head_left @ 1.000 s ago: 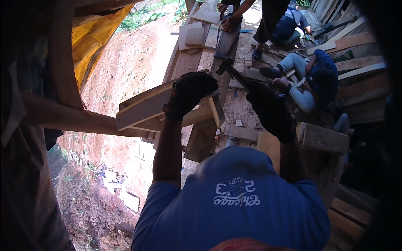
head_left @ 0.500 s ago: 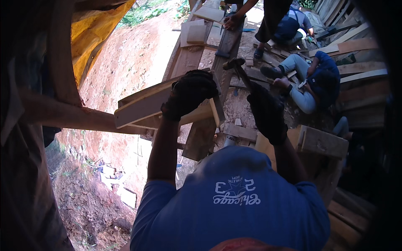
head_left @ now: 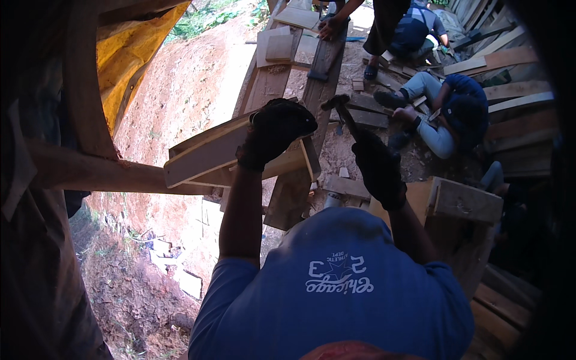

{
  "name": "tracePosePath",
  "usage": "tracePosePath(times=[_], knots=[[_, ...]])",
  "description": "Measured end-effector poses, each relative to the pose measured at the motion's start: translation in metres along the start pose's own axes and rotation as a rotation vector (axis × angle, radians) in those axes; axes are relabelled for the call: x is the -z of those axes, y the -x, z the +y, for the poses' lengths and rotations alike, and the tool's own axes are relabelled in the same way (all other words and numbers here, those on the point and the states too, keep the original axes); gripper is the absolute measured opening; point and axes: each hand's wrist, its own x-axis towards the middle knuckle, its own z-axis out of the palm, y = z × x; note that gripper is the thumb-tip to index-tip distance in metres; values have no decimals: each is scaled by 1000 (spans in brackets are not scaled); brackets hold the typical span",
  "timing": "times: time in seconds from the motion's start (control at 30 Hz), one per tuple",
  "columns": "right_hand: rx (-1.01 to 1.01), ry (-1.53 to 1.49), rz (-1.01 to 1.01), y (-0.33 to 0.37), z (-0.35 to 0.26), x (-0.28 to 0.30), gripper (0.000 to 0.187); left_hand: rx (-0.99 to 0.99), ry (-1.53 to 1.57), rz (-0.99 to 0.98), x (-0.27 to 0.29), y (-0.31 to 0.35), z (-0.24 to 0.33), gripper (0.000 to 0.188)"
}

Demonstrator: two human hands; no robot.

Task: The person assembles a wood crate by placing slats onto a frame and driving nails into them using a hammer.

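Observation:
My left hand (head_left: 277,133), in a black glove, is closed over the upper right end of an open wooden box (head_left: 204,157) built of narrow boards. Its fingertips are hidden, so whatever they pinch there cannot be seen. The box lies tilted on planks in front of me. To its right, my right hand (head_left: 379,171), also gloved in black, is wrapped around the handle of a hammer (head_left: 347,115). The hammer's dark head is raised a little to the right of my left hand, apart from the box.
Long planks (head_left: 270,90) run away ahead, with flat wood pieces (head_left: 278,47) on them. A co-worker's hand (head_left: 330,28) rests there. Another person (head_left: 462,111) sits at the right near stacked boards (head_left: 516,93). A wooden block (head_left: 468,201) stands by my right forearm; a beam (head_left: 120,175) crosses at left.
My right hand and the hammer have come down slightly and a little to the left. My left hand has shifted slightly right at the box's end; the box stays put.

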Motion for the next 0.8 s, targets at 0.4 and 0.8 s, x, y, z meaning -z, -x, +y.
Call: tracePosePath(times=[0.4,0.8], knots=[[28,-108,-23,5,3,-16,33,83,20,193,11,7,4,13],[-831,-988,-147,-74,-36,-39,38,347,462,158,20,5,17,20]])
